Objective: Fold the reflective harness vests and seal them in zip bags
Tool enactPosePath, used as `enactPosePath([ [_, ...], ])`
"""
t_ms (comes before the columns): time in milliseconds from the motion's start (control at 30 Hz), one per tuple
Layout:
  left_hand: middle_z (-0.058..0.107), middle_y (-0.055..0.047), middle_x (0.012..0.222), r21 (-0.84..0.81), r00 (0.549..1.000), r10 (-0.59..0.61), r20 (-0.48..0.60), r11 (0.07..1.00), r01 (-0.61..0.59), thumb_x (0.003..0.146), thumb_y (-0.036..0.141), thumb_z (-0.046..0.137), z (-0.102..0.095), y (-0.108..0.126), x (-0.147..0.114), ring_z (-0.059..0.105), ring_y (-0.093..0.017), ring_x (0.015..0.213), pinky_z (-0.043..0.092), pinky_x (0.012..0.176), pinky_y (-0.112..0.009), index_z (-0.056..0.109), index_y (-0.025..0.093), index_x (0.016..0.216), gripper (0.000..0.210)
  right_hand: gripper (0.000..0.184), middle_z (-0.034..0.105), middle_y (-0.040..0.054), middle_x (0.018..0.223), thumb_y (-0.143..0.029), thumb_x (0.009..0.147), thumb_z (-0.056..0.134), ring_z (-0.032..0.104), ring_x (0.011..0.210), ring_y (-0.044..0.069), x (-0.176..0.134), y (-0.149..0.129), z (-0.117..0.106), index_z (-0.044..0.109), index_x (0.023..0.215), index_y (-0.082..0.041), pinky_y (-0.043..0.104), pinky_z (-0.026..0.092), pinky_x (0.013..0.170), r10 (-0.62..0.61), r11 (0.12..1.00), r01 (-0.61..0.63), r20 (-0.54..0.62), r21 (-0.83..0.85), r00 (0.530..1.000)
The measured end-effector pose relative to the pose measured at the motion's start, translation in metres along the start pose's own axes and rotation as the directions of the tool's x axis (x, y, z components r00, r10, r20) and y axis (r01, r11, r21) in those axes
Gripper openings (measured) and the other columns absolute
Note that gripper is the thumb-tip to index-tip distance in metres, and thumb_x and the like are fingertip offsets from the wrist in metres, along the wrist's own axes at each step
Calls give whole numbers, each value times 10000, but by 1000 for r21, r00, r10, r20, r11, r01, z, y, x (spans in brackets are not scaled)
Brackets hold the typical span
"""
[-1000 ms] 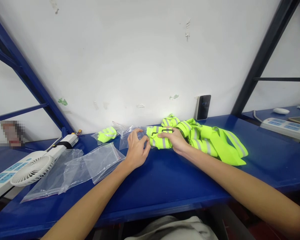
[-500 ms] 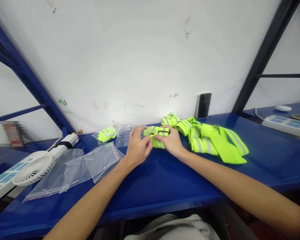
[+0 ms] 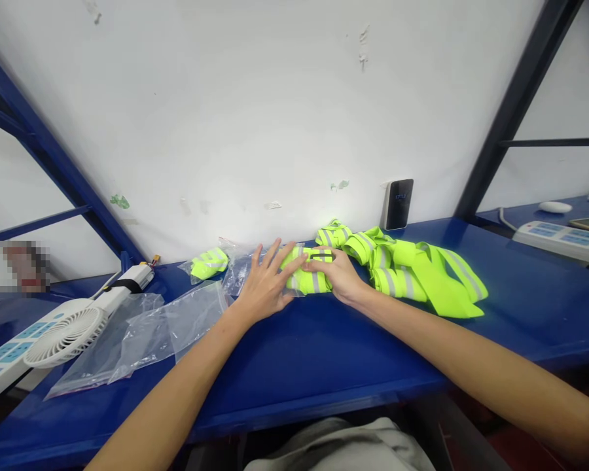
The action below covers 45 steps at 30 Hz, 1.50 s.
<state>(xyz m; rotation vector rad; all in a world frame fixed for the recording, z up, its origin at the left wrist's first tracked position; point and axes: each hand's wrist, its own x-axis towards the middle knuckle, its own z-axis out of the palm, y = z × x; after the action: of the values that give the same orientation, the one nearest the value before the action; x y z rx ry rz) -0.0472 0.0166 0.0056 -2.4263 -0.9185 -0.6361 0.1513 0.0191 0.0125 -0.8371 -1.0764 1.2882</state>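
Note:
A folded bundle of neon yellow reflective strap (image 3: 314, 281), with grey bands and a black strip or buckle on top, lies on the blue table. My right hand (image 3: 341, 271) grips the bundle from its right side, thumb toward the middle. Over its left part rests my left hand (image 3: 267, 284), fingers spread and stretched out. Clear plastic of a bag (image 3: 238, 268) runs from left of that hand and shows over the bundle's left part. How far the bundle is inside the bag is partly hidden by my fingers.
More yellow reflective straps (image 3: 397, 275) lie in a loose heap at right. A bagged yellow bundle (image 3: 209, 263) and flat clear bags (image 3: 152, 330) are at left, beside a white fan (image 3: 66, 333) and power strip (image 3: 14, 353). A dark-screened device (image 3: 398, 204) stands against the wall.
My left hand has opened from a pinch and spread its fingers across the bundle's left part. Clear plastic now covers that part. My right hand stays on the bundle.

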Motion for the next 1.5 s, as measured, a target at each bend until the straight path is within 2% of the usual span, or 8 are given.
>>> enactPosePath([
  [233, 397, -231, 1569, -6, 988, -149, -37, 989, 149, 852, 497, 644, 7, 10, 4, 347, -350, 1485, 158, 1230, -537, 164, 105, 1582, 957, 390, 694, -6, 778, -207, 506, 849, 658, 758, 200, -1, 0, 1, 653, 841, -170, 322, 510, 714, 18, 1000, -18, 1, 4, 1000],
  [433, 412, -198, 1574, 2, 994, -74, 86, 997, 74, 870, 433, 643, 0, 6, 3, 285, -369, 1512, 136, 1229, -597, 284, 120, 1543, 825, 354, 719, 16, 763, -144, 479, 836, 668, 727, 205, 4, -3, -2, 674, 793, -162, 342, 533, 727, 158, 982, -161, 39, 101, 987],
  [667, 375, -238, 1581, 61, 994, -75, 82, 996, 70, 850, 329, 682, 7, 25, 7, 264, -396, 1515, 169, 1209, -622, 283, 96, 1545, 835, 251, 740, 60, 808, -129, 537, 786, 673, 745, 216, 11, -2, -7, 714, 777, -135, 340, 545, 712, 280, 942, -285, 50, 177, 959],
  [867, 394, -237, 1556, 7, 995, -104, -2, 995, 104, 777, 352, 751, 9, 27, 10, 277, -413, 1503, 164, 1206, -629, 304, 146, 1543, 911, 310, 720, 35, 809, -143, 543, 790, 655, 742, 202, 8, 0, -4, 690, 836, -144, 330, 524, 720, 168, 969, -188, 131, 160, 977],
  [1000, 391, -223, 1552, -21, 990, -138, -14, 990, 137, 724, 367, 787, 9, 25, 11, 304, -426, 1484, 212, 1194, -620, 334, 188, 1531, 943, 359, 682, 1, 810, -176, 557, 788, 637, 772, 187, 2, 4, 2, 620, 875, -168, 316, 500, 730, 80, 992, -86, 73, 95, 994],
  [1267, 464, -255, 1489, -78, 996, -84, -14, 994, 82, 772, 396, 742, 26, 28, 8, 416, -382, 1423, 238, 1202, -591, 208, 92, 1561, 999, 724, 610, -52, 861, -205, 628, 740, 604, 747, 169, 0, 21, 5, 385, 1252, -298, 321, 490, 714, -17, 999, 18, 23, -35, 1000],
  [1400, 487, -242, 1460, -175, 999, -33, -6, 984, 31, 785, 410, 750, 29, 24, 7, 447, -379, 1392, 314, 1169, -582, 178, 121, 1569, 1012, 589, 585, -24, 921, -237, 683, 686, 581, 833, 178, -3, 25, 3, 443, 1218, -269, 325, 471, 772, -50, 985, 60, 62, -161, 997],
  [1500, 451, -215, 1497, -321, 1000, 5, 27, 947, 4, 777, 386, 769, 25, 18, 6, 449, -371, 1388, 383, 1135, -556, 115, 179, 1589, 1063, 364, 567, -20, 968, -264, 724, 629, 553, 953, 183, -6, 22, 0, 518, 1070, -255, 310, 443, 834, -39, 991, 53, 118, -125, 992],
])
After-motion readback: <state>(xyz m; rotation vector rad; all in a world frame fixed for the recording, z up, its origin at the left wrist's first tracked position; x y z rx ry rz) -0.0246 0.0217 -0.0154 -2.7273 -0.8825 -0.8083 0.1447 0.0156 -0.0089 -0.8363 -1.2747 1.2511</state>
